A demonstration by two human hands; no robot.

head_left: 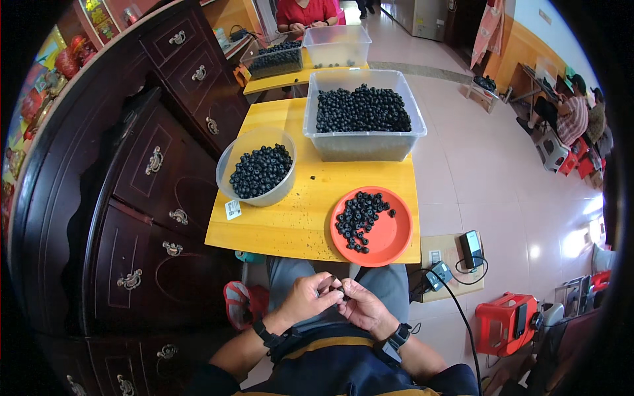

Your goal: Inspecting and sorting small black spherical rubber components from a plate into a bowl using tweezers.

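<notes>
Above my lap, just off the near edge of the yellow table [310, 231], my two hands meet at the fingertips. My left hand [309, 297] is closed, its thumb and fingers pinched around a small dark piece [341, 292]. From the other side my right hand [364, 306] pinches the same piece, and the fingers hide most of it. In front of them an orange-red plate [389, 241] carries small black round parts [360, 214], several with a hole in the middle. A round clear tub [224, 173] to the left and a rectangular clear bin [360, 148] behind hold many more.
Farther back, a second yellow table [277, 82] bears two clear bins, with a person in red [307, 13] behind it. Dark wooden drawers [155, 158] line the left. At right are a red stool [505, 323], a black cable [465, 323] and other people seated.
</notes>
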